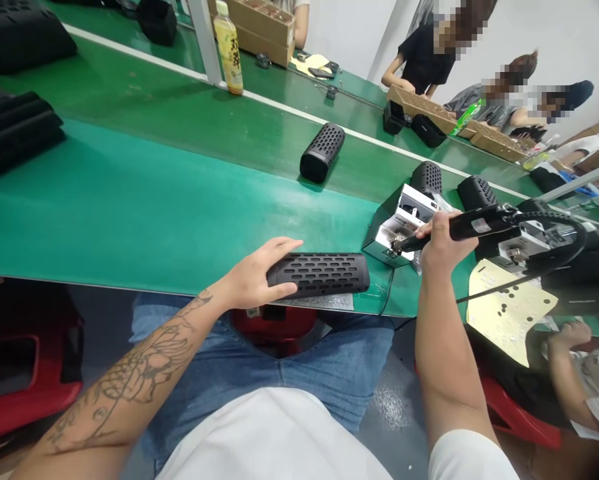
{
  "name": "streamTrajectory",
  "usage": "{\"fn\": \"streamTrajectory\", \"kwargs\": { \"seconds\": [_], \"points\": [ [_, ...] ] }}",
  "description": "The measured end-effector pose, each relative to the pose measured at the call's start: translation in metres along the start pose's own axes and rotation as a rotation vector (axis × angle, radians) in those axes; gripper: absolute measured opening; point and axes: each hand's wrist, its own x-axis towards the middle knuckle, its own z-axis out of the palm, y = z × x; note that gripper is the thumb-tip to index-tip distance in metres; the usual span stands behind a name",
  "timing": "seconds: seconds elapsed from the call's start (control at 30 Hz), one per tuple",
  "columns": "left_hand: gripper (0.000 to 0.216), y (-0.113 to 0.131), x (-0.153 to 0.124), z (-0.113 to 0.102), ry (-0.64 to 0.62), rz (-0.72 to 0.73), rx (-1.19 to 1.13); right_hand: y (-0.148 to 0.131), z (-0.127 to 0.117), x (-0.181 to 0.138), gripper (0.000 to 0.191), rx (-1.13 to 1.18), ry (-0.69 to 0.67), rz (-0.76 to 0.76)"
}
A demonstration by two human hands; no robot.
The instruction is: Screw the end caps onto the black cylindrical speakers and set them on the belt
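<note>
My left hand (253, 275) grips the left end of a black slotted housing (324, 273), thumb and fingers on its opposite sides. The housing lies lengthwise near the table's front edge, on a clear sheet of wrap. In my right hand (445, 243) is a black electric screwdriver (479, 223), held sideways with its cable trailing off to the right. Its tip points left and down at the front of a silver and black screw feeder (399, 223), by the metal outlet. Whether a screw sits on the tip is too small to tell.
Another slotted housing (323, 152) stands farther back on the green table (154, 207). Black parts (17, 130) are stacked at the left. A yellow drink bottle (228, 50) is by the metal post. Right of me lies a yellow sticker sheet (507, 310); co-workers sit across and beside me.
</note>
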Motion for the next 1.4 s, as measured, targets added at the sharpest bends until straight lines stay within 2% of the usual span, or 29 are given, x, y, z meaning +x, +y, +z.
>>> {"fn": "streamTrajectory", "kwargs": {
  "seconds": [0.1, 0.2, 0.27, 0.37, 0.47, 0.57, 0.73, 0.87, 1.0, 1.4],
  "points": [
    [0.133, -0.03, -0.022, 0.023, 0.119, -0.015, -0.17, -0.014, -0.005, -0.006, 0.055, 0.055, -0.031, 0.01],
    [0.152, -0.039, -0.032, 0.044, 0.137, -0.054, -0.226, -0.054, -0.005, -0.017, 0.053, 0.147, -0.057, 0.053],
    [0.152, -0.037, -0.032, 0.052, 0.139, -0.06, -0.251, -0.087, -0.002, -0.033, 0.054, 0.274, -0.096, 0.095],
    [0.147, -0.033, -0.03, 0.054, 0.143, -0.067, -0.273, -0.133, 0.008, -0.069, 0.053, 0.46, -0.276, 0.141],
    [0.143, -0.034, -0.029, 0.053, 0.144, -0.083, -0.266, -0.158, 0.028, -0.104, 0.047, 0.567, -0.426, 0.109],
    [0.145, -0.039, -0.029, 0.055, 0.16, -0.061, -0.265, -0.161, 0.052, -0.124, 0.042, 0.583, -0.473, 0.116],
    [0.143, -0.046, -0.026, 0.06, 0.198, 0.019, -0.284, -0.152, 0.073, -0.129, 0.055, 0.514, -0.484, 0.158],
    [0.141, -0.045, -0.024, 0.06, 0.184, 0.046, -0.256, -0.15, 0.074, -0.13, 0.058, 0.458, -0.541, 0.188],
    [0.138, -0.04, -0.024, 0.057, 0.183, 0.048, -0.209, -0.149, 0.074, -0.131, 0.05, 0.496, -0.645, 0.187],
    [0.132, -0.031, -0.025, 0.055, 0.22, 0.054, -0.167, -0.138, 0.069, -0.131, 0.048, 0.534, -0.81, 0.256]
  ]
}}
